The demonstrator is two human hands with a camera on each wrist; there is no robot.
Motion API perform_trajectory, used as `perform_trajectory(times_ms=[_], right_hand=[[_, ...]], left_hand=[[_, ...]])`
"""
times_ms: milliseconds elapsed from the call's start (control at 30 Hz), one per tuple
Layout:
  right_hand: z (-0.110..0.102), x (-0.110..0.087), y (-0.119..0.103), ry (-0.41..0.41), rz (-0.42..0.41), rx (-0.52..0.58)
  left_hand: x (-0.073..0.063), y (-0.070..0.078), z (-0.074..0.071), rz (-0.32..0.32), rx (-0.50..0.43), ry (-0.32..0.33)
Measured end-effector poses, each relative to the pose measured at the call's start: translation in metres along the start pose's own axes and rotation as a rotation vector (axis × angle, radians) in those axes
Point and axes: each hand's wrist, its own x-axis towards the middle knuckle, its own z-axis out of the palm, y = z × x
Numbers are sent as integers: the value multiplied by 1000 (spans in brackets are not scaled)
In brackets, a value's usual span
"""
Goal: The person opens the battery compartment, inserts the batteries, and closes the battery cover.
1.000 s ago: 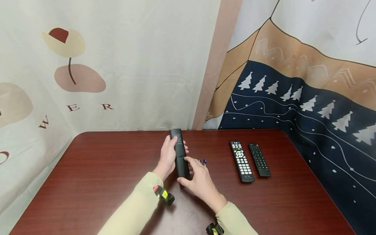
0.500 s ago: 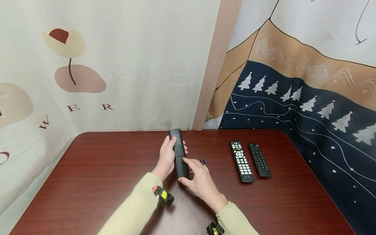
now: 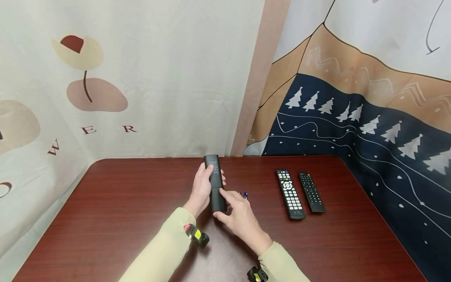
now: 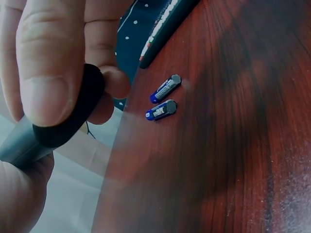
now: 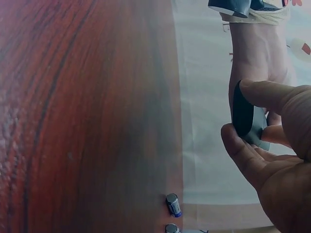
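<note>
A black remote control is held over the table with its back up; small print and a seam across its width show there. My left hand grips its far part, thumb lying on the back. At the near part, my right hand pinches the remote, with the thumb at its near end and a fingertip by the seam. The right wrist view shows the rounded end of the remote between thumb and fingers. Two blue-and-silver batteries, one battery beside the other battery, lie on the table beyond the right hand.
To the right on the brown wooden table lie a black remote with white buttons and a slimmer dark remote, both buttons up. A printed curtain hangs along the table's back edge.
</note>
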Motion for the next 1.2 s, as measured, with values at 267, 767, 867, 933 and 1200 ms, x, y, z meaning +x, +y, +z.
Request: perform_trajectory(times_ms=[267, 767, 867, 933, 1200], right_hand=[[-1, 0, 2, -48, 60, 31], [-4, 3, 4, -13, 71, 82], [-5, 3, 3, -20, 71, 93], [-6, 3, 3, -29, 73, 106], [-6, 2, 4, -52, 69, 153]], left_hand=[[0, -1, -1, -26, 40, -23], [-4, -2, -8, -24, 50, -123], [-4, -1, -10, -28, 49, -130], [-5, 0, -11, -25, 54, -130], [-8, 6, -10, -21, 81, -134]])
